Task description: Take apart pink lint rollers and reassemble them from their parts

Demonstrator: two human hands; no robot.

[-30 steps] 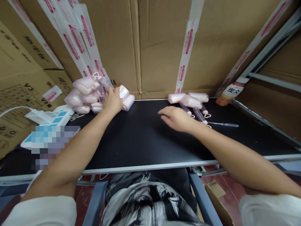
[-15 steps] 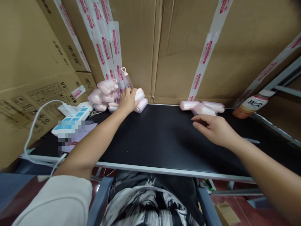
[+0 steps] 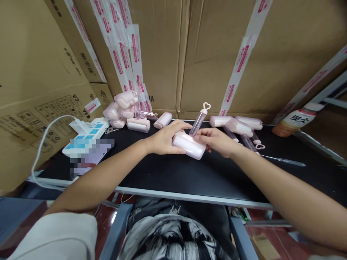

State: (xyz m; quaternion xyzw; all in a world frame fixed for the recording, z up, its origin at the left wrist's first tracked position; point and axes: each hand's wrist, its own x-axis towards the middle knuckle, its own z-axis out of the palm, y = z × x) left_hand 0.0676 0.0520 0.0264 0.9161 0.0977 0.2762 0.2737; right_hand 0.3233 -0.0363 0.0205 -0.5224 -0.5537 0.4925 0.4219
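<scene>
Between my hands, above the table, is a pink lint roller (image 3: pixel 189 145) with a white roll in its case. Its clear pink handle (image 3: pixel 198 123), tipped with a heart-shaped loop, points up and away from me. My left hand (image 3: pixel 169 138) is closed round the left end of the case, thumb in front and fingers behind. My right hand (image 3: pixel 217 141) has its fingers closed at the right side, where handle and case meet; its fingertips are partly hidden. More pink lint rollers lie in a pile (image 3: pixel 126 108) on the left and in a group (image 3: pixel 238 125) on the right.
A white power strip (image 3: pixel 86 137) with a cable lies at the left beside keys. A bottle (image 3: pixel 295 119) stands at the back right, near a thin tool with a clear handle (image 3: pixel 287 161). Taped cardboard (image 3: pixel 157 54) walls the back of the black table (image 3: pixel 162 173).
My left hand has brought a lint roller from the left pile to the middle. My right hand has moved left from the right group and closed on the same roller.
</scene>
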